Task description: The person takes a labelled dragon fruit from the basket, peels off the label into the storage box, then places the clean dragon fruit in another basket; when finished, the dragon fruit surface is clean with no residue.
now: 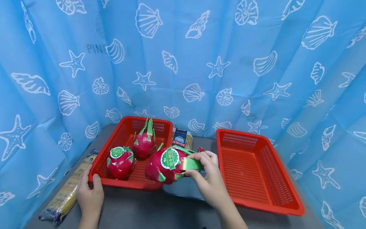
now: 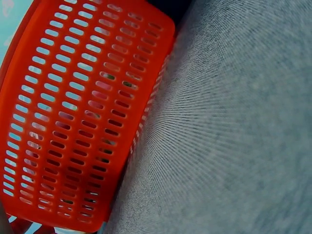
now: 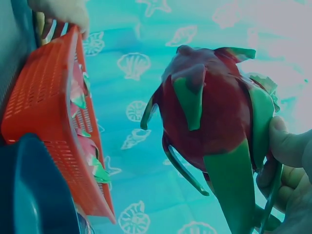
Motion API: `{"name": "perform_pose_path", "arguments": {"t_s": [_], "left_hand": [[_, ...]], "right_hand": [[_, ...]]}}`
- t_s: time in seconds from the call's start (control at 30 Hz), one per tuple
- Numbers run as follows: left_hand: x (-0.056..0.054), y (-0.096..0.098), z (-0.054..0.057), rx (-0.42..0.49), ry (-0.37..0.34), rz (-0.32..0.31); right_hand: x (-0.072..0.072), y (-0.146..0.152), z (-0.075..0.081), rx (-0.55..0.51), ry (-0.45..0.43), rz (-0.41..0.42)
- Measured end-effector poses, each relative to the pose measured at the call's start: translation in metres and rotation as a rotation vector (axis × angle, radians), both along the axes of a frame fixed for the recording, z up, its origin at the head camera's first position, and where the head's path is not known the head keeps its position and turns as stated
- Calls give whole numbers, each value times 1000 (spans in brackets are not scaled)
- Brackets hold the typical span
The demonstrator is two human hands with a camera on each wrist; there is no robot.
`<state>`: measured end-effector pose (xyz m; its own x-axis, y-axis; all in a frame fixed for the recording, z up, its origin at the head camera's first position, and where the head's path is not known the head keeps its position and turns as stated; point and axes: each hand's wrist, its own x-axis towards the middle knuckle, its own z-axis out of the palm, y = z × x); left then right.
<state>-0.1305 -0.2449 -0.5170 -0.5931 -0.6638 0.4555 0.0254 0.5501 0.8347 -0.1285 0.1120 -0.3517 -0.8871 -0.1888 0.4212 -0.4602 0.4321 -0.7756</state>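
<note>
Red oval dragon fruit with green scales [image 1: 168, 168] raised over right side of red perforated plastic basket [image 1: 130, 184]. I see right hand [image 1: 211, 178], fingers pinching its green leaves; left hand [image 1: 91, 195], fingers gripping basket's near-left corner. Two similar dragon fruits [image 1: 120, 165] inside. Second red basket [image 1: 243, 171] farther right on grey table [image 1: 134, 210].

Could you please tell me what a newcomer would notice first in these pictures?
Probably the bright dragon fruit that the right hand holds by its green leaves, mid-picture in the head view. Two more fruits sit in the left red basket, and a blue seashell curtain hangs behind.
</note>
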Motion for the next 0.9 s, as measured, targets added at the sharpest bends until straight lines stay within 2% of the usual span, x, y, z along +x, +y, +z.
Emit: {"name": "perform_pose_path", "arguments": {"t_s": [0.1, 0.23, 0.47, 0.6, 0.9], "left_hand": [[5, -3, -1, 5, -15, 11], [7, -5, 0, 17, -29, 21], [0, 0, 2, 25, -28, -17], [-1, 1, 4, 49, -23, -12], [3, 0, 3, 63, -34, -23]], "right_hand": [[18, 9, -4, -12, -15, -39], [40, 21, -13, -25, -3, -61], [66, 46, -47, -30, 227, 9], [75, 53, -71, -12, 277, 29], [95, 57, -120, -28, 218, -14]]}}
